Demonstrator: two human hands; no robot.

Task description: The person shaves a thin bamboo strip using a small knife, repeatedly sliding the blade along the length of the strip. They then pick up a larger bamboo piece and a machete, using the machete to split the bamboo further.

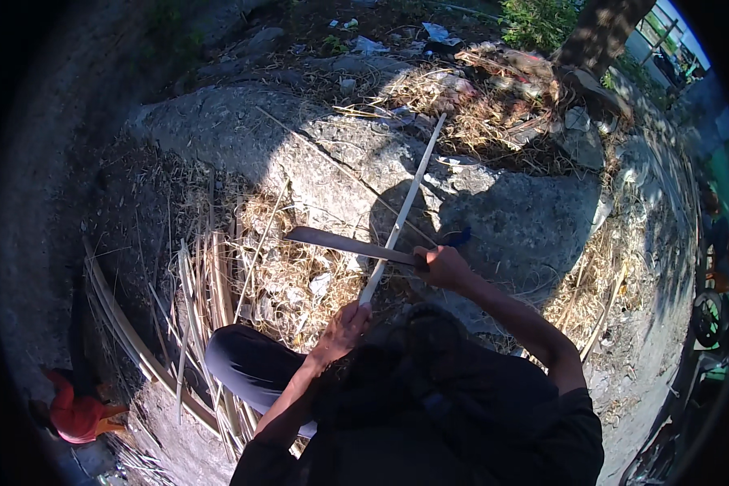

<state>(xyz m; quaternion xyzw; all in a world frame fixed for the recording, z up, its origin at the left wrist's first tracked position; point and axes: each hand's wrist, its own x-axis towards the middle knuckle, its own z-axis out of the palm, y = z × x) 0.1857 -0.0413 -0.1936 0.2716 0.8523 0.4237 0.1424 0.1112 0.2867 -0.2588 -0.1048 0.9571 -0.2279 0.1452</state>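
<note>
My left hand point(344, 330) is closed around the near end of a long pale split-bamboo strip point(410, 200), which slants away up and to the right. In my right hand point(444, 266) is the handle of a machete point(332, 241). Its broad dark blade points left and crosses the strip a little beyond my left hand; whether the edge touches it I cannot tell. A thinner strip point(332, 162) runs from the upper left down to near my right hand, and its near end is hard to make out.
A long, low concrete ledge point(510, 211) crosses in front of me. Bamboo strips point(219, 279) lie at my left beside straw-like shavings point(300, 283). Dry debris point(494, 113) heaps near a tree trunk point(603, 32). A person in red point(74, 411) is at lower left.
</note>
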